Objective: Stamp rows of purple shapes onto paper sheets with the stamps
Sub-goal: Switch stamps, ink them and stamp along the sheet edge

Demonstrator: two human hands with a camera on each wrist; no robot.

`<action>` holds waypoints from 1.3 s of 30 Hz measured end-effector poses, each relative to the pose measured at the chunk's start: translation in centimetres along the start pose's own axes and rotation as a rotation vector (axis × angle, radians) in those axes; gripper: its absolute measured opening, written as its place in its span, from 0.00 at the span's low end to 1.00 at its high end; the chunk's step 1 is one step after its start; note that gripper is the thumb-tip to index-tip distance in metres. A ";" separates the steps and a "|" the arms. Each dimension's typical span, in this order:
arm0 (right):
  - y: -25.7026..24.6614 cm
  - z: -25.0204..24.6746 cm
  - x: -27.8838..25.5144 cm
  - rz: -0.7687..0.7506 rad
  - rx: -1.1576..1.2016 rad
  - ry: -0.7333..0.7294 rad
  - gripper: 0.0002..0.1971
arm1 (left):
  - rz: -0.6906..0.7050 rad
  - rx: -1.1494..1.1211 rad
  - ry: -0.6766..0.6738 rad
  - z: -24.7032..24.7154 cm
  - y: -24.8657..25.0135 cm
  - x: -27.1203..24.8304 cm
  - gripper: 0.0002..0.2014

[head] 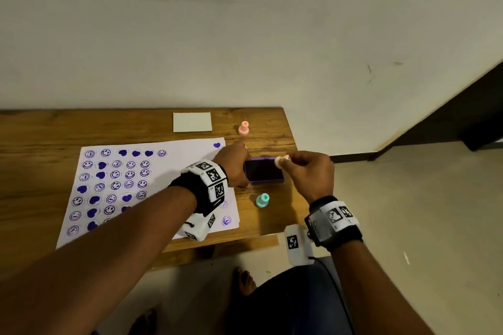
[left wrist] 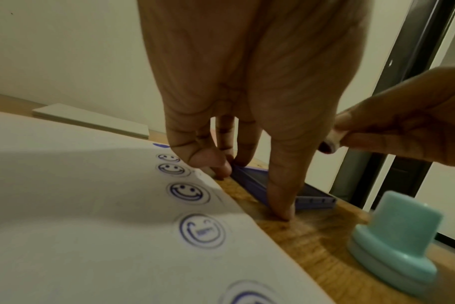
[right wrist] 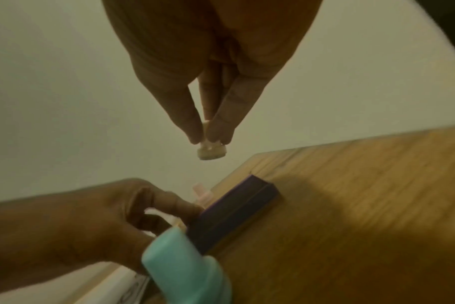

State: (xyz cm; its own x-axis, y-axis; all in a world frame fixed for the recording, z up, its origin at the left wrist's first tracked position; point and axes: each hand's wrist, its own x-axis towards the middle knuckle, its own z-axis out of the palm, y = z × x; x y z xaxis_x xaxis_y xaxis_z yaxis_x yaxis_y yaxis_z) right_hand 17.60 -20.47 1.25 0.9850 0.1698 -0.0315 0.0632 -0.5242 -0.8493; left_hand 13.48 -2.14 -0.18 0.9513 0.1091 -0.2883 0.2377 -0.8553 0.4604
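A purple ink pad (head: 263, 171) lies open on the wooden table (head: 40, 130), just right of the white paper sheet (head: 177, 168). The sheet carries rows of purple smiley and heart prints. My left hand (head: 245, 166) grips the pad's left end; its thumb (left wrist: 281, 201) is at the near corner and its fingers at the far corner. My right hand (head: 288, 162) pinches a small cream stamp (head: 280, 161) by its handle. The stamp hangs slightly above the pad's far right corner, with its inked face (left wrist: 325, 148) tilted toward the pad.
A teal stamp (head: 262, 200) stands upright on the table just in front of the pad. A pink stamp (head: 244, 128) stands behind it, and a small stack of white cards (head: 192, 122) lies near the wall. The table's right edge runs close beside the pad.
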 end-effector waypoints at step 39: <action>-2.9 3.8 3.5 0.049 -0.587 -0.299 0.09 | -0.034 -0.101 -0.014 0.7 -1.1 1.1 0.33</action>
State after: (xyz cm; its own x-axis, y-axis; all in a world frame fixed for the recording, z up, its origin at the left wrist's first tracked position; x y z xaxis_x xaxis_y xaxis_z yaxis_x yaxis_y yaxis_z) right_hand 20.23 -15.21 1.62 0.9071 0.3141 -0.2801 0.1798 -0.8909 -0.4170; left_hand 14.14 -1.45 -1.54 0.9397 0.1295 -0.3167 0.2890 -0.7957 0.5322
